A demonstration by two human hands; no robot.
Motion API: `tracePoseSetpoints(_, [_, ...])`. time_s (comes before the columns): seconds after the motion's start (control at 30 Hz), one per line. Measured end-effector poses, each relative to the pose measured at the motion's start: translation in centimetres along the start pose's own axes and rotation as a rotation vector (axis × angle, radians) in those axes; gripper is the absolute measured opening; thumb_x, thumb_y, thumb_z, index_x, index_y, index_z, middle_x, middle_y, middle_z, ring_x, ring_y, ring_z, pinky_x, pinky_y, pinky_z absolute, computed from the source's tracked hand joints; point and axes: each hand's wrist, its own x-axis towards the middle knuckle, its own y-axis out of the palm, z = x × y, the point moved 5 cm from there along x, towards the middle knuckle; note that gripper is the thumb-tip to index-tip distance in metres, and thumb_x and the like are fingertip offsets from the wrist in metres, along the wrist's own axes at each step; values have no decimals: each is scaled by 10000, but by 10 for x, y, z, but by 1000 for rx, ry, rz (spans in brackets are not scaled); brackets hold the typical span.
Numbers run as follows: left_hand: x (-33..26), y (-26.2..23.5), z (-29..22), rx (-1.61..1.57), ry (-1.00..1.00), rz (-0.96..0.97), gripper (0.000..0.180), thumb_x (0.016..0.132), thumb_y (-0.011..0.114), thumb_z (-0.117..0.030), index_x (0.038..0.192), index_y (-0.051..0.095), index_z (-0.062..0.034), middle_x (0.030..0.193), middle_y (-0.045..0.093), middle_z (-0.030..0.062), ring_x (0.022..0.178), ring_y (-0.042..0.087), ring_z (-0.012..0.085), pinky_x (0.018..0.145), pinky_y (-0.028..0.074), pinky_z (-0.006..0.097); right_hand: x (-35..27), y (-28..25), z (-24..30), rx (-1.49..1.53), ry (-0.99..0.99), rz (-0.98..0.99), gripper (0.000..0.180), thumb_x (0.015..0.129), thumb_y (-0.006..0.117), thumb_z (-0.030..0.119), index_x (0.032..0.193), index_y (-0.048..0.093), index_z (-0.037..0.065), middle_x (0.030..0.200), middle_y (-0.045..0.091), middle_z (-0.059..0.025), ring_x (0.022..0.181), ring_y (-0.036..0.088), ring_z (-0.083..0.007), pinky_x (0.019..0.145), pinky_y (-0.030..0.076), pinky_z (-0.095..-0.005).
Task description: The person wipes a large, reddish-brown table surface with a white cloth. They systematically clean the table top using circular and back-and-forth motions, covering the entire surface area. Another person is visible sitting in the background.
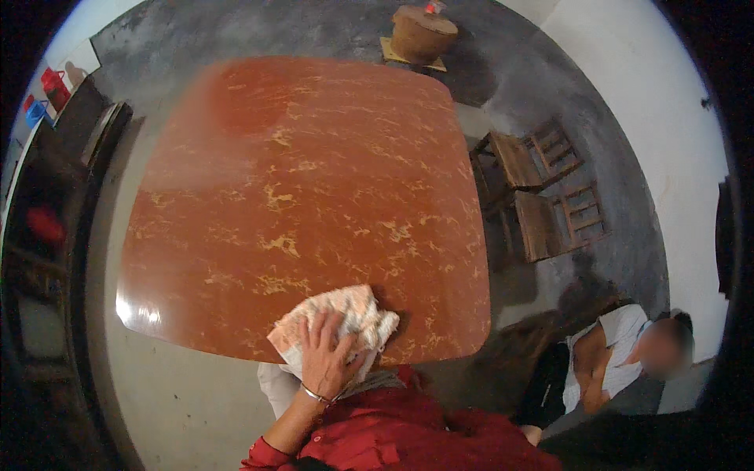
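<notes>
My left hand (323, 359) lies over a white and pale orange cloth (357, 302) at the near edge of the table. Its fingers are somewhat apart and bent over the cloth, holding it against the tabletop. Part of the cloth bunches up to the right of the hand. Beneath it is a large reddish-brown table (314, 196) with yellow marbled streaks and rounded corners. A bracelet circles my left wrist, and the sleeve is red. My right hand does not show.
Two wooden chairs (542, 224) stand along the table's right side. A person (605, 357) sits at the lower right. Beyond the far right corner is a round wooden block (424, 35). A dark cabinet (47, 235) lines the left, with a red flask (55, 88) on top.
</notes>
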Motion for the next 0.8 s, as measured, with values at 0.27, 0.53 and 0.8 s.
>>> tracePoseSetpoints(0.27, [-2, -34, 29, -464, 49, 234, 430, 600, 813, -44, 928, 534, -57, 1231, 566, 166, 1158, 527, 385, 1014, 413, 533, -49, 4, 44, 13, 70, -38, 680, 986, 435, 434, 1483, 261, 3, 1465, 350, -254, 1302, 396, -395, 1069, 331, -466])
tracePoseSetpoints(0.53, [-30, -56, 13, -467, 129, 494, 451, 628, 827, -23, 986, 552, -33, 1256, 554, 178, 1118, 545, 391, 921, 488, 439, -75, 78, 66, 76, 133, -96, 744, 966, 449, 483, 1480, 254, -18, 1440, 373, -293, 1262, 437, -440, 1041, 366, -497])
tracePoseSetpoints(0.8, [-29, -72, 15, -605, 46, 571, 425, 669, 790, -31, 1023, 555, -15, 1276, 537, 183, 1106, 549, 385, 887, 511, 427, -115, 81, 56, 224, 167, -437, 794, 947, 484, 504, 1473, 251, -43, 1430, 391, -309, 1257, 452, -458, 1028, 386, -512])
